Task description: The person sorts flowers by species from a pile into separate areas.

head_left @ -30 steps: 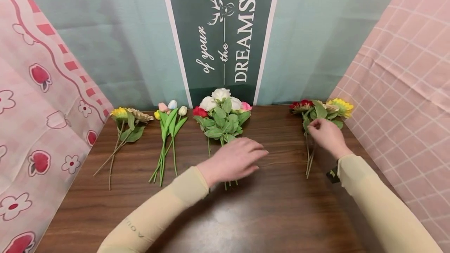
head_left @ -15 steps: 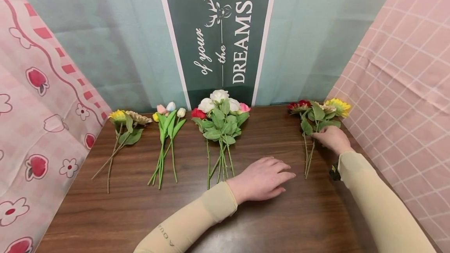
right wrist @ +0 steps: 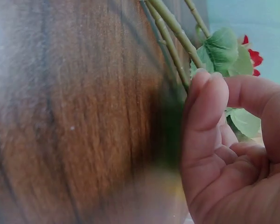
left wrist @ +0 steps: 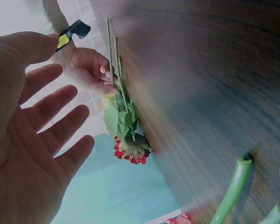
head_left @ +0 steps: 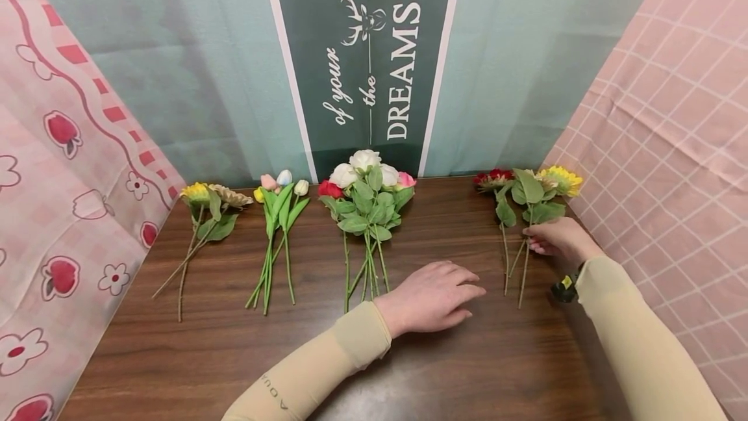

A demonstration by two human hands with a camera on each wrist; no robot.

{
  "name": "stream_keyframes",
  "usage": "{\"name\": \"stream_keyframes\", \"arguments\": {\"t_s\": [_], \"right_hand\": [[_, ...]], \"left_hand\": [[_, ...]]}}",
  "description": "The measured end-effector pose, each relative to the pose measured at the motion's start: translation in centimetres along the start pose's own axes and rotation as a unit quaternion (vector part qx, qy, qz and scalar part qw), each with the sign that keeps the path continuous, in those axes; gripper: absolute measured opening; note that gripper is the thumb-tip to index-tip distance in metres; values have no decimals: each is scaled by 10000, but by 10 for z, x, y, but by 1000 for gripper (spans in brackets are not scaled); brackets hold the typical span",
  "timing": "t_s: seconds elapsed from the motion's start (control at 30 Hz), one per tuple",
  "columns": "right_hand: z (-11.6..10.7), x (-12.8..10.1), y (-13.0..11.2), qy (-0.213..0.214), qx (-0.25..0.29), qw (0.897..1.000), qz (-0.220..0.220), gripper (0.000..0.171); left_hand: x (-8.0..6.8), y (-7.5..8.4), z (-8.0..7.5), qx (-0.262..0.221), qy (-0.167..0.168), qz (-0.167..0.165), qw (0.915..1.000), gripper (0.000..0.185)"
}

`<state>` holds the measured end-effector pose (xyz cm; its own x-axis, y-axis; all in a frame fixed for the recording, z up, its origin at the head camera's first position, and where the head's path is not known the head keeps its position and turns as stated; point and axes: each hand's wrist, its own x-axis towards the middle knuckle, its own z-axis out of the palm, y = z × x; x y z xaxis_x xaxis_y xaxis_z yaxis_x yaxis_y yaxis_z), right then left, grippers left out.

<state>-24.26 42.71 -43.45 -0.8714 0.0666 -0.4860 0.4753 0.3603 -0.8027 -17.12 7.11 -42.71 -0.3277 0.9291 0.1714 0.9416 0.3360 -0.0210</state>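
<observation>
The left hand (head_left: 432, 297) is being kept flat and open on the counter (head_left: 327, 356), unmoved. Farther right, the sunflower stems (head_left: 524, 265) are being pinched by the right hand (head_left: 558, 239), and are now being spread more apart than before.

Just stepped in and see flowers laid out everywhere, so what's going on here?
A person is working with artificial flowers laid in four bunches on a wooden table. The right hand touches the stems of the far-right bunch of sunflowers, fingers curled against them; whether that is a firm grip is unclear. The left hand rests open on the table beside the rose bunch. The tulips and the left sunflower bunch lie untouched.
</observation>
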Motion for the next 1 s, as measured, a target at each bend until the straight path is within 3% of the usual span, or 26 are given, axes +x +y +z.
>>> {"name": "stream_keyframes", "arguments": {"t_s": [0.17,0.33,0.43,0.53,0.63,0.83,1.0], "right_hand": [[-1,-5,-3,254,-108,9981,-558,36],[4,-13,-18,594,-185,9914,-1148,31],[18,-19,-31,812,-347,9847,-1504,37],[45,-24,-48,950,-263,9789,-1791,44],[80,-31,-67,919,54,9744,-2053,46],[145,-34,-94,538,692,9681,-2349,44],[183,-30,-104,211,1053,9616,-2527,38]], "left_hand": [[-2,-6,-1,-242,-34,-311,9992,45],[-7,-15,-4,-607,234,-801,9947,40],[-13,-22,-5,-967,352,-1238,9870,37],[-19,-29,-8,-1507,452,-1807,9709,35],[-25,-38,-12,-2329,589,-2363,9415,33],[-37,-53,-12,-3797,969,-3098,8663,34],[-44,-58,-8,-4904,1280,-3375,7932,29]]}}
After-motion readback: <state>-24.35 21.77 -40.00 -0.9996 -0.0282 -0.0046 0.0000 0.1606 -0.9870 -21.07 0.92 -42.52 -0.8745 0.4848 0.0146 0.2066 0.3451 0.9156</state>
